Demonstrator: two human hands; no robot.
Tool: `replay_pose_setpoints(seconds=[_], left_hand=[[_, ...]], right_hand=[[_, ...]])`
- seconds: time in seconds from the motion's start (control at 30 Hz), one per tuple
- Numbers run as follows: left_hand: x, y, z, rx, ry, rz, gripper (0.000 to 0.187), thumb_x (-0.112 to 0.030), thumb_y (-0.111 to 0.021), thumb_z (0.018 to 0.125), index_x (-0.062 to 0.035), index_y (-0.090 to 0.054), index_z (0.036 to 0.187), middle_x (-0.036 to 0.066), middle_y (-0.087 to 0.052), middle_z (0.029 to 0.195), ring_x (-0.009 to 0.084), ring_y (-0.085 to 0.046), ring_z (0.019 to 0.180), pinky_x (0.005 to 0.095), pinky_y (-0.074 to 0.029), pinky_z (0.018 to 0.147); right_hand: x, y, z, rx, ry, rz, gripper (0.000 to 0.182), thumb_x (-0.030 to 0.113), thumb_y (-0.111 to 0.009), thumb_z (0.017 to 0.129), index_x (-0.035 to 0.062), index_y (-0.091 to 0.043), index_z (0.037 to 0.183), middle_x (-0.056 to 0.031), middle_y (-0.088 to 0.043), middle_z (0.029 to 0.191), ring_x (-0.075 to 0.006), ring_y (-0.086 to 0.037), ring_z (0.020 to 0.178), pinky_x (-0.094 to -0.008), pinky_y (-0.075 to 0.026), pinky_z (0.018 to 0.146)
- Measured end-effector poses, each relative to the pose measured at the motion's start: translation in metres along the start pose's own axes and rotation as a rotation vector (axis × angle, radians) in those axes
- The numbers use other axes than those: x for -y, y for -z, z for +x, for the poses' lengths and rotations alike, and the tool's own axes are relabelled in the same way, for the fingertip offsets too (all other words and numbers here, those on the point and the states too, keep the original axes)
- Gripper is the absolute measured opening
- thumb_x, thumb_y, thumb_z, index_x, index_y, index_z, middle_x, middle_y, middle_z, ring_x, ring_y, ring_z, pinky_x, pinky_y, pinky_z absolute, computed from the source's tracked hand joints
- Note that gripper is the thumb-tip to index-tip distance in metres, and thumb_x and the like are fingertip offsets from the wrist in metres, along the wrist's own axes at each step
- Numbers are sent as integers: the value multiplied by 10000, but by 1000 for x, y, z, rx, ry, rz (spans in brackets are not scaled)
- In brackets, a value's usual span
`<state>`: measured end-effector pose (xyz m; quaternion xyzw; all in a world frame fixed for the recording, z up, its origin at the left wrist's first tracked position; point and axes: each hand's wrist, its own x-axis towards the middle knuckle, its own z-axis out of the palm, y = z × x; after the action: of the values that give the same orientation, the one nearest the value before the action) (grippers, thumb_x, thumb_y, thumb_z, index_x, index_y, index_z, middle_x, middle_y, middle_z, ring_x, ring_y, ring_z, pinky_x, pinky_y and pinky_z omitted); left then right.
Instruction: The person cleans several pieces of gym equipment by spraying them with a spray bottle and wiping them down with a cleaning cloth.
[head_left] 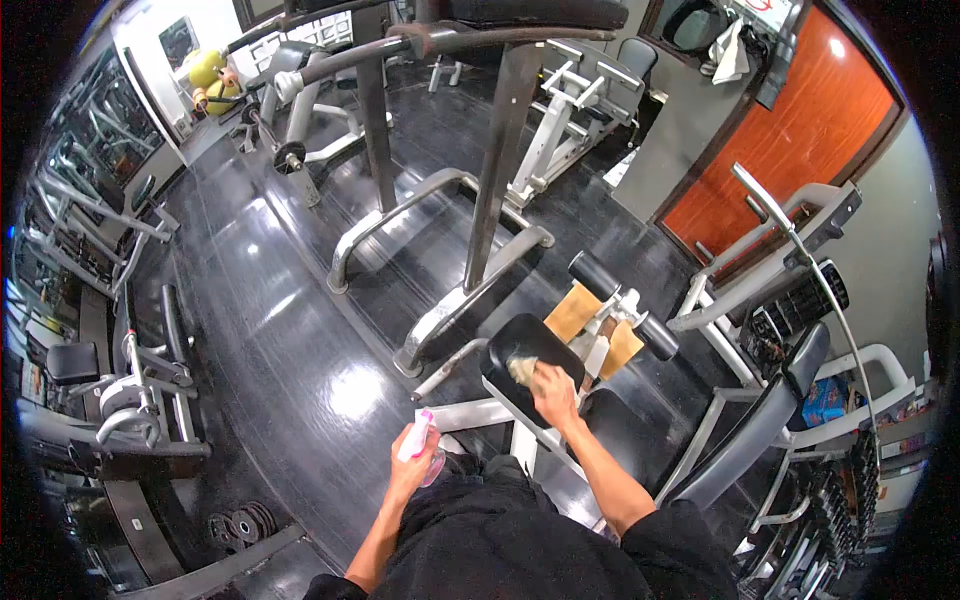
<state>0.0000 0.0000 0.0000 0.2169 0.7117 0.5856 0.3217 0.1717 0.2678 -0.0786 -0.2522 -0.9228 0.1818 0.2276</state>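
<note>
One spray bottle is gripped in the left hand, and ahead and rightward of that hand a black pad, its long axis slanted from far left to near right, is met by a pale cloth held in the nearer right hand.

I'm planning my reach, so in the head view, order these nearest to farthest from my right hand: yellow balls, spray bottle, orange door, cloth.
1. Cloth: in your right hand.
2. Spray bottle: in your left hand.
3. Orange door: upper right.
4. Yellow balls: far upper left.
</note>
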Motion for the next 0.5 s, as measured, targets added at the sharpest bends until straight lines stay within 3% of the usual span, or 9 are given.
replay_pose_setpoints(seconds=[0.07,0.1,0.17,0.2,0.3,0.37,0.43,0.5], left_hand=[[-4,-11,0,2,16,-58,137,-167,-670,898,-46,-621,940,4,-592,726,87,-558,649,251,-458,600],[-10,23,20,-13,3,-25,137,-167,-670,898,-46,-621,940,4,-592,726,87,-558,649,251,-458,600],[-6,20,17,3,20,34,125,-148,-658,900,-36,-618,939,-2,-591,729,79,-551,653,248,-457,595],[-33,17,13,44,159,-151,126,-141,-658,894,-30,-616,937,-8,-592,734,74,-541,655,252,-454,590],[-22,16,16,5,21,-14,128,-132,-665,882,-28,-614,938,-10,-592,733,75,-543,656,253,-453,587],[-6,15,15,-21,-1,-24,127,-132,-666,878,-28,-615,930,-11,-589,729,76,-544,654,252,-452,584],[-9,17,12,-51,-26,-38,126,-132,-668,875,-28,-615,922,-12,-586,725,76,-545,652,251,-451,580],[-22,19,5,-58,92,-59,109,-125,-659,877,-28,-619,907,-10,-589,722,78,-550,658,254,-457,587]], right_hand=[[-2,15,-5,39,149,20,190,52,-673,735,43,-662,924,-126,-611,1130,-346,-570,980,-407,-488,838],[16,-11,24,17,154,52,190,52,-673,735,43,-662,924,-126,-611,1130,-346,-570,980,-407,-488,838],[-1,-11,29,36,-8,16,259,24,-677,713,26,-632,968,-138,-608,1097,-369,-567,974,-421,-482,861],[-4,-13,40,-10,-69,-28,238,43,-650,755,32,-619,991,-156,-597,1095,-392,-561,974,-434,-472,880],[-11,-37,78,-40,-417,-33,220,63,-596,812,15,-633,1024,-145,-598,1121,-392,-554,988,-434,-475,877],[-3,-45,89,-74,-278,-40,246,86,-600,807,57,-644,1048,-116,-607,1130,-364,-562,1000,-426,-487,864],[21,-38,100,194,65,21,271,95,-609,795,106,-655,1061,-86,-614,1126,-328,-569,1007,-418,-500,849],[40,-33,110,389,207,113,284,89,-630,771,127,-654,1051,-70,-610,1115,-307,-567,1005,-410,-499,861]])
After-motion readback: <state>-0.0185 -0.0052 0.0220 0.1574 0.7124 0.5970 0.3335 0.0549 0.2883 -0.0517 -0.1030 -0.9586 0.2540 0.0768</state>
